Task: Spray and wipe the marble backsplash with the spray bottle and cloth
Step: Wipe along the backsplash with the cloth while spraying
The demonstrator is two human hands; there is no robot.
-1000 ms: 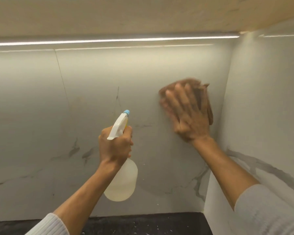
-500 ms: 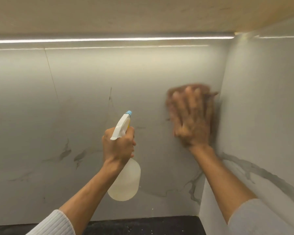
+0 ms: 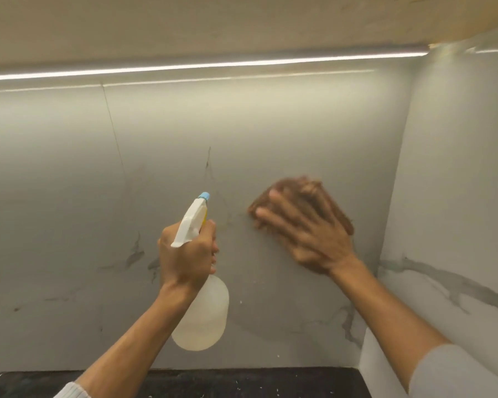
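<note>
Marble backsplash (image 3: pixel 270 124) | left hand (image 3: pixel 186 254) grips spray bottle (image 3: pixel 203 314) | right hand (image 3: pixel 308 228) flat, blurred, covering cloth (image 3: pixel 259 205)

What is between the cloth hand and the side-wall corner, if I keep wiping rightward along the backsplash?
Nothing visible. The right hand presses the brown cloth flat on the marble backsplash, and the stretch up to the corner with the side wall is bare. The spray bottle, in the left hand, sits on the other side.

brown cloth (image 3: pixel 273 196), grey-veined white backsplash (image 3: pixel 270 124)
</note>
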